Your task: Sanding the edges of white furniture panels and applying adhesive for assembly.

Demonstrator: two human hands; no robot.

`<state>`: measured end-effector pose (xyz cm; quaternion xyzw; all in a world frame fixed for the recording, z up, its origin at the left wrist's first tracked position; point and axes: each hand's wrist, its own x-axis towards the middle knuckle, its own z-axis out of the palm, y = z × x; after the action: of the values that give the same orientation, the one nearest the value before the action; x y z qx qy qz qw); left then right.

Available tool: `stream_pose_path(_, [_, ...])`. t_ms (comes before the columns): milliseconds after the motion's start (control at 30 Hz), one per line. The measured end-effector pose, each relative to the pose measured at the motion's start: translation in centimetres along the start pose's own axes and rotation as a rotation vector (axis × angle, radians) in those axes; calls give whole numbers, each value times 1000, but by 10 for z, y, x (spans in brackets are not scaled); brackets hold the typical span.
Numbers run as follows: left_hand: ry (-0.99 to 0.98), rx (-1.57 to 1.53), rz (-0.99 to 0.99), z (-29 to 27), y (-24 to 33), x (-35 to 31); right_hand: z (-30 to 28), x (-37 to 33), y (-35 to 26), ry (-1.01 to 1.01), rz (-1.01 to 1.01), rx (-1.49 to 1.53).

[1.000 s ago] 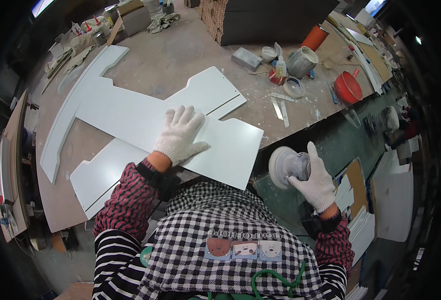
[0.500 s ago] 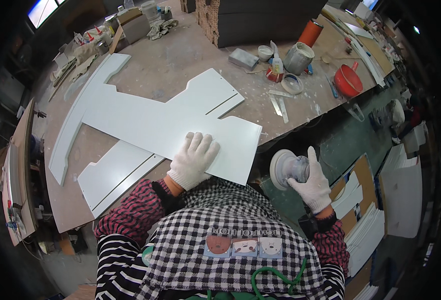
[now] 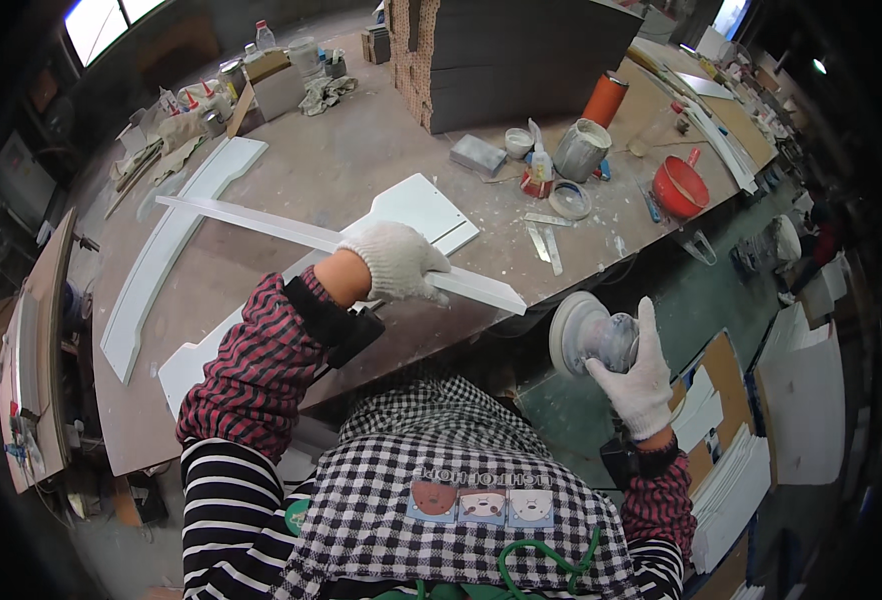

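With my gloved left hand (image 3: 398, 262) I grip the near edge of a long white panel (image 3: 261, 222). It is tipped up nearly on edge, so mostly its narrow side shows. Beneath it, another white panel (image 3: 421, 208) with a dark groove lies flat on the table, partly hidden by my arm. Off the table's front edge, my gloved right hand (image 3: 639, 385) holds a round disc sander (image 3: 601, 338), its pale pad turned to the left and touching nothing. A curved white strip (image 3: 176, 245) lies flat farther left.
A wooden worktable (image 3: 291, 180) carries a grey block (image 3: 478, 155), a paint-smeared can (image 3: 581, 150), a tape roll (image 3: 570, 200), metal scrapers (image 3: 543, 240) and a red pan (image 3: 681, 187). A large dark box (image 3: 531, 60) stands behind. White panels (image 3: 731, 490) are stacked low at right.
The white panel lay flat under my open left palm; now that hand grips it and has tipped it up on edge. The sander stays in my right hand, slightly shifted.
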<state>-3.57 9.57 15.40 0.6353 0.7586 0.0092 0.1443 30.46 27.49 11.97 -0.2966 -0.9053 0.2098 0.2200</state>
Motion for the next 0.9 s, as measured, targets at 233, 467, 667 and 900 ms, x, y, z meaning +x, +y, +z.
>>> stream_pose_path(233, [-134,-65,-60,-22,-10,21,-27,18,-27,-7,-125,-85])
stream_pose_path(467, [-141,-110,-30,-29,-16,32,-28,29,-48,-4,-242,-151])
stream_pose_path(667, [-86,-86,8,-14,-18,22,-16,27,-30,-21,-117,-38])
stream_pose_path(900, [411,-35,129,102,23,-50,-3,14,6,-109,80,-103])
